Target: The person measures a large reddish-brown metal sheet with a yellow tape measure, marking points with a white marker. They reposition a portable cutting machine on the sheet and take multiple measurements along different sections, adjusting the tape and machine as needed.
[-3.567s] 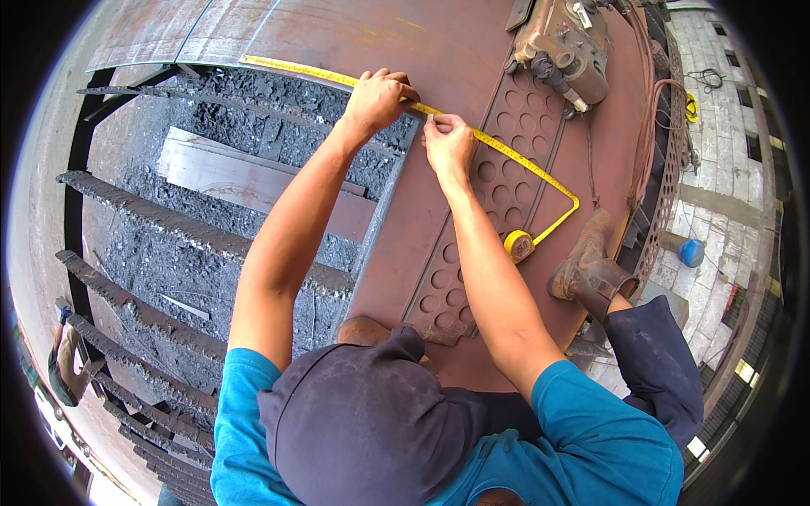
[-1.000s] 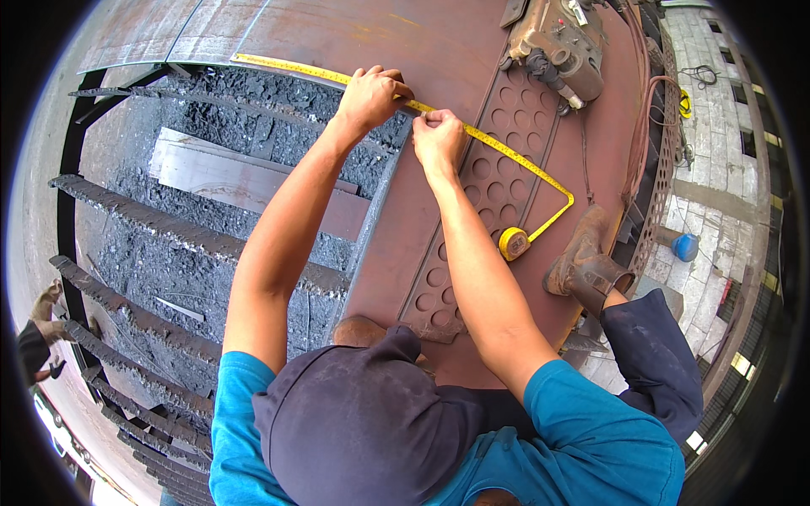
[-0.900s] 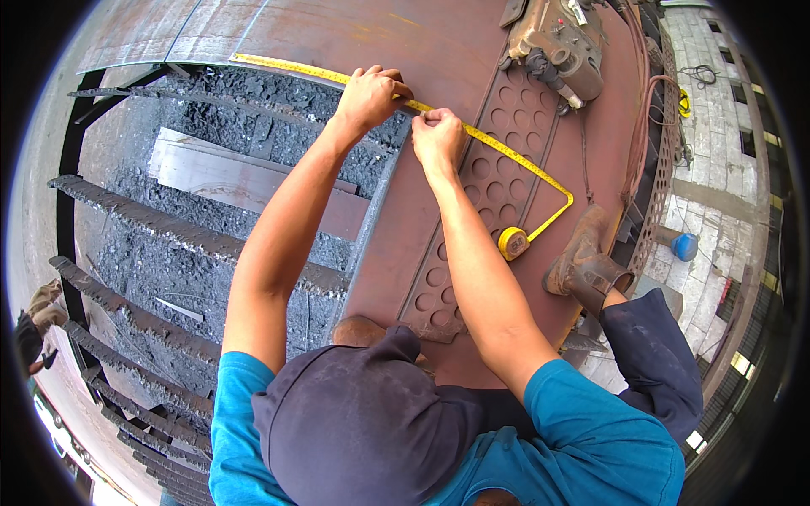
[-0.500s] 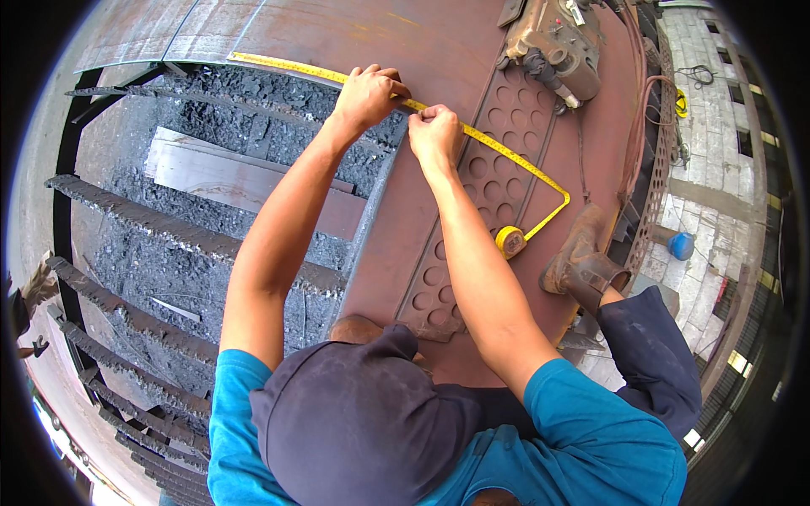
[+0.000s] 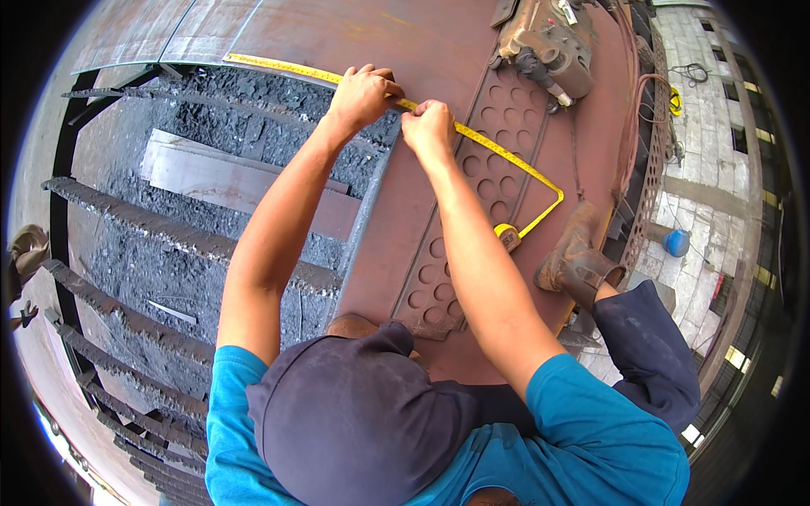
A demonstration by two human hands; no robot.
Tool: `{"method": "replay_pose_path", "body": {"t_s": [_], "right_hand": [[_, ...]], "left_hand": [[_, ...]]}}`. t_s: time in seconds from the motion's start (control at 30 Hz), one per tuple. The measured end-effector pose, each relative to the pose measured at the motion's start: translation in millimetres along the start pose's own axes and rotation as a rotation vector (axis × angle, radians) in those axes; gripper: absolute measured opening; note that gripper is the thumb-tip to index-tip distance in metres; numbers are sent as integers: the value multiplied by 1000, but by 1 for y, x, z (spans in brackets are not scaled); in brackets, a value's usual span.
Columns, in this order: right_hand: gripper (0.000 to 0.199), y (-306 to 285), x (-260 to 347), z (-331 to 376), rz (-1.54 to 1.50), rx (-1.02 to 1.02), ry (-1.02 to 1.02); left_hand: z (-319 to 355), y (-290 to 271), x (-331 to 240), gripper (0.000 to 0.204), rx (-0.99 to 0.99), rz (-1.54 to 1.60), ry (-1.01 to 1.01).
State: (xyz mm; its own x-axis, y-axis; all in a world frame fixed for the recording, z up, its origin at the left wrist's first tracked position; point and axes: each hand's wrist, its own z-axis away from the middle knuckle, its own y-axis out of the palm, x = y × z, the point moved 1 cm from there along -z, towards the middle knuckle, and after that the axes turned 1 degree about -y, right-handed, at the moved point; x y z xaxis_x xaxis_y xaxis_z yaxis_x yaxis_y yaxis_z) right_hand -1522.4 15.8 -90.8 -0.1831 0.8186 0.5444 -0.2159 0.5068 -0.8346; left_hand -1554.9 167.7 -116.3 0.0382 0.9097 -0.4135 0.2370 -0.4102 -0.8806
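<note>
A yellow tape measure is drawn out across a rust-brown steel plate (image 5: 371, 261). Its blade (image 5: 510, 158) runs along the plate's cut edge, bends at the right and leads back to the yellow case (image 5: 507, 236) lying near my right forearm. My left hand (image 5: 364, 97) is closed at the blade, beside the plate's corner. Just to its right, my right hand (image 5: 429, 128) pinches the blade with bent fingers. What lies under the fingertips of both hands is hidden. The blade's far end reaches left past my left hand.
Dark slats (image 5: 143, 211) with jagged edges span the opening at left, over black debris and loose metal strips (image 5: 211, 177). A plate strip with round holes (image 5: 489, 169) crosses the steel. A dusty machine (image 5: 547, 51) stands far right, near cables (image 5: 637, 152). My boot (image 5: 567, 257) rests right.
Both hands keep their hold on the blade. The whole view has shifted slightly, with things a little further left. A brown shape at the left edge, unclear, has moved.
</note>
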Motion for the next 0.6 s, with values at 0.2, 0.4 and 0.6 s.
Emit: {"method": "replay_pose_path", "body": {"t_s": [0.2, 0.4, 0.6], "right_hand": [[14, -64, 13, 17, -238, 1022, 130], [29, -80, -35, 112, -375, 1360, 145], [33, -70, -71, 178, -262, 1690, -31]], "left_hand": [[9, 1, 8, 15, 16, -21, -20], [-1, -1, 3, 14, 40, -12, -6], [-1, -3, 2, 14, 18, 11, 26]]}}
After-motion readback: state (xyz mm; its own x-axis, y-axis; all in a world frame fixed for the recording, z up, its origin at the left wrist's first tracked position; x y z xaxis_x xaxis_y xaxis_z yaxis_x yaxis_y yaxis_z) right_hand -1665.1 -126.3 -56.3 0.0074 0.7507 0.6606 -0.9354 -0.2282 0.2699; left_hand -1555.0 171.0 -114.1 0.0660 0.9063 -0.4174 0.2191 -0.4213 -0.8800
